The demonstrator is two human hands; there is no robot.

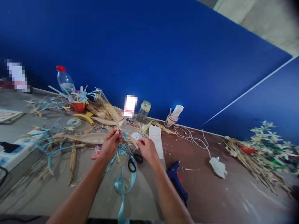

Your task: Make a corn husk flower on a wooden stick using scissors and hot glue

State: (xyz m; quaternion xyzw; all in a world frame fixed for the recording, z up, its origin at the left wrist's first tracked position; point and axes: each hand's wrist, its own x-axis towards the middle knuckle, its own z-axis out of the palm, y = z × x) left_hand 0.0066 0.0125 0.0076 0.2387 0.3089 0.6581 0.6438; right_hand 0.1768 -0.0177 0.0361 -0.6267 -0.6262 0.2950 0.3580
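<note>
- Above the middle of the grey table [144, 199], the left hand [111, 142] and the right hand [146, 148] meet around a pale husk strip [130, 137].
- The left hand's fingers are curled in tight, with the fingertips [117, 133] pinched on the strip's upper end.
- The right hand's fingers are also closed and grip the lower end of the strip. The strip runs slanted between the two hands, raised off the table.
- Just below the hands lie black-handled scissors [133, 161], resting across a light blue ribbon [121, 186] that trails toward the near edge.
- A white paper strip [156, 140] lies just beside the right hand, on its far side.
- A blue glue gun [177, 183] lies next to the right forearm, and a white cable [194, 139] loops beyond it.
- To the left, dried husks bound with blue stems [52, 144] are spread over the table.
- Along the blue wall [163, 56] stand a bottle with a red cap [64, 80], a red cup [78, 106], a glass jar [143, 111] and a paper cup [171, 120].
- Far right, a heap of husk flowers [263, 149] lies well apart from the hands.
</note>
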